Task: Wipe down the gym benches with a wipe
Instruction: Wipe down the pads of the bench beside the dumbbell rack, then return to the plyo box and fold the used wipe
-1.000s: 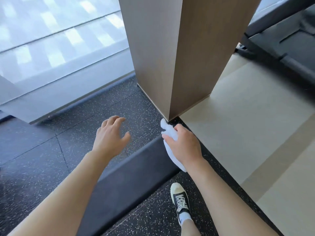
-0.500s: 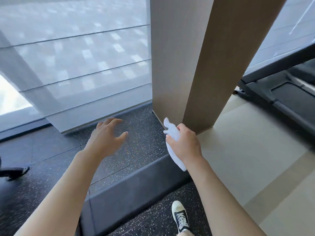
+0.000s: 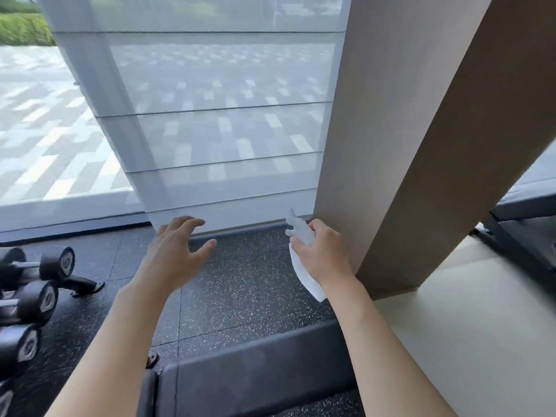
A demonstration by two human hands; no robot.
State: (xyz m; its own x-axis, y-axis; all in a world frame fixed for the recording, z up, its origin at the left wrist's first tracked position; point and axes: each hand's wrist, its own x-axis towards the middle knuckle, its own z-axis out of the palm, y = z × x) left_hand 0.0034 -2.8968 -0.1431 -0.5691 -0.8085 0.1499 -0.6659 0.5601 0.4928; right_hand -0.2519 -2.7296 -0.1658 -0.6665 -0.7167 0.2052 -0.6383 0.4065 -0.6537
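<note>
Both hands have risen off the bench and the view has tilted up to the window since a second ago.

The white wipe point(image 3: 304, 260) is pinched in the right hand point(image 3: 323, 254), one end poking above the fingers and the other trailing below the wrist, held in the air above the speckled floor point(image 3: 240, 284). The dark padded bench point(image 3: 255, 365) lies below both forearms, untouched. The left hand point(image 3: 177, 248) hovers with fingers spread, holding nothing. A wooden column point(image 3: 421, 145) stands just right of the wipe. Dumbbells point(image 3: 33, 284), apparently on a rack, sit at the left edge.
</note>
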